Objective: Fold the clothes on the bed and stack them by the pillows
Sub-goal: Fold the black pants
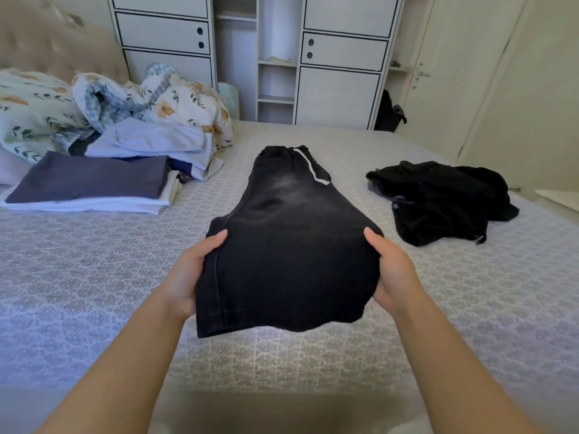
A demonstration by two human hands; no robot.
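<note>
Both hands, left hand (191, 270) and right hand (393, 270), pinch the near end of the black trousers (288, 233) mid-frame, lifting it, likely to fold toward the waistband.

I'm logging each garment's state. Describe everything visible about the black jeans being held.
The black jeans look like faded denim, with a pale worn patch and a white drawstring at the far waistband. They lie lengthwise on the patterned bedspread, legs folded together. The left hand and right hand grip the near end's edges, lifting it.
</note>
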